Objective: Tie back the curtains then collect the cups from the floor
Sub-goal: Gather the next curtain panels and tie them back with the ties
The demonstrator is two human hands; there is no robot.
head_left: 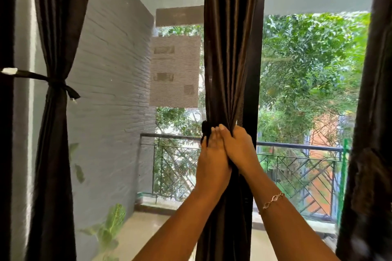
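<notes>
A dark brown middle curtain (230, 48) hangs straight ahead, bunched together at hand height. My left hand (211, 159) and my right hand (239, 148) press side by side against that bunch, fingers closed into the fabric. A dark tie end (205, 131) sticks out to the left of my left fingers. The left curtain (56, 27) is gathered by a black tie-back (57, 83) whose white-tipped end reaches left. A third dark curtain (373, 112) hangs loose at the right edge. No cups are in view.
Behind the mesh screen lies a balcony with a black metal railing (297, 146), a grey brick wall (112, 91) on the left and green trees beyond. A leafy plant (110, 224) stands at the lower left. The pale balcony floor (144, 233) shows below.
</notes>
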